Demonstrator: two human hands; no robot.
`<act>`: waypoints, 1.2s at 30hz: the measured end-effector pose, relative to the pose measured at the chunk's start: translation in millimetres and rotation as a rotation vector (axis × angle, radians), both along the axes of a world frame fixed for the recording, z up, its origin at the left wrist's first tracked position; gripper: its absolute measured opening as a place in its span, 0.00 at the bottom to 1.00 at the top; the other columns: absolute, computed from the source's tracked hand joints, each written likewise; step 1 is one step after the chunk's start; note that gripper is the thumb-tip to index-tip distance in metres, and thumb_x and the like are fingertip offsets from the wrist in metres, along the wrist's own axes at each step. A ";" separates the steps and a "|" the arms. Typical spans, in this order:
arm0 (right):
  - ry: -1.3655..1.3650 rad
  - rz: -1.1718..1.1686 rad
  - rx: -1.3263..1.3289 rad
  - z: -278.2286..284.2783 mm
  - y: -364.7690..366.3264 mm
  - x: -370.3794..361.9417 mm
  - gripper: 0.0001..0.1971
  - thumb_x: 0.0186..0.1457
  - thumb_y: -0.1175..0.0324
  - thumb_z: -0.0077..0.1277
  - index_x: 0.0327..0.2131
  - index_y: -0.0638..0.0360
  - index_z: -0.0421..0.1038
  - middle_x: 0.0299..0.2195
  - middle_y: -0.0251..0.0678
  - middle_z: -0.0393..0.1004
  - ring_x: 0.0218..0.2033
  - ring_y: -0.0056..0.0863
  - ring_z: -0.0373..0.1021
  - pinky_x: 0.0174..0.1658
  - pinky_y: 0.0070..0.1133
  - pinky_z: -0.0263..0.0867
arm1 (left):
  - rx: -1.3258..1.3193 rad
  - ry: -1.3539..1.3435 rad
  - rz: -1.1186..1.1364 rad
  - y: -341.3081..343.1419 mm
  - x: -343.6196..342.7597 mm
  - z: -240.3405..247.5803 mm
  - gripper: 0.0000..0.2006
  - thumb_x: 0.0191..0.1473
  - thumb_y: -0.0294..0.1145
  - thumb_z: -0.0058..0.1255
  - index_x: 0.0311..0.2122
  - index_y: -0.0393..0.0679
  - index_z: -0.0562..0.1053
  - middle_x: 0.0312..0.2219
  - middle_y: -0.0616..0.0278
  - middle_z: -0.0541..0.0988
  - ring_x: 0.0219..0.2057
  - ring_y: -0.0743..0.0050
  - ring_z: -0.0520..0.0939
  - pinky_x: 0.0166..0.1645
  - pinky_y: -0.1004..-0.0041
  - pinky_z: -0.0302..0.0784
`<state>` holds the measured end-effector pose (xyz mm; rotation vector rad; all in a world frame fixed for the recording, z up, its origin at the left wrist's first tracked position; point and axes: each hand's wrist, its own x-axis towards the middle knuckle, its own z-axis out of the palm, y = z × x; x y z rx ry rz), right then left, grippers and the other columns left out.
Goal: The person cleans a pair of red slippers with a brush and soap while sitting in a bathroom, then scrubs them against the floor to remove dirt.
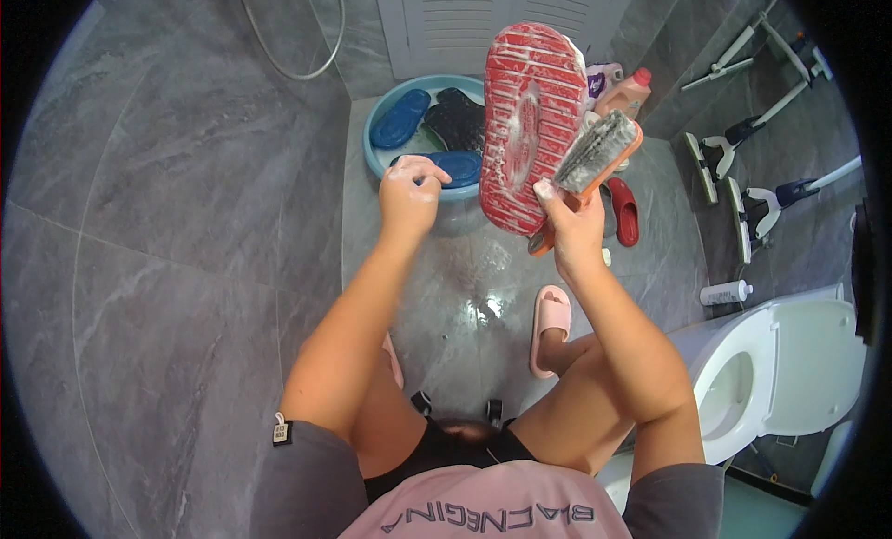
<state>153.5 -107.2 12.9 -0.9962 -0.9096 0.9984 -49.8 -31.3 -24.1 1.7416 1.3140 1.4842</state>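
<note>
My right hand [578,230] is closed round an orange-backed scrub brush [599,153] and the heel end of a red slipper [530,121]. The slipper stands up with its ridged sole toward me, streaked with white foam. The brush's grey bristles, also foamy, lie along the slipper's right side. My left hand [409,190], dotted with suds, hovers by the near rim of a light blue basin [373,158]. Its fingers are curled in and I see nothing in them. In the basin lie a blue slipper [401,118], another blue slipper [452,169] and dark footwear [455,119].
Beyond the basin is a grey louvred door [465,19]. Right of it stand a pink bottle [624,95] and a red shoe [624,211] on wet tiles. Mops [764,209] lean at the right wall, near a white bottle [726,293] and a toilet [734,390].
</note>
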 end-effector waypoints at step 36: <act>0.135 0.031 -0.064 11.8 -10.3 22.6 0.07 0.54 0.72 0.53 0.37 0.55 0.68 0.24 0.20 0.66 0.20 0.09 0.58 0.23 0.12 0.53 | -0.717 -0.332 -0.439 -19.0 -31.2 18.6 0.31 0.59 0.61 0.33 0.47 0.44 0.75 0.58 0.59 0.66 0.63 0.56 0.56 0.60 0.38 0.43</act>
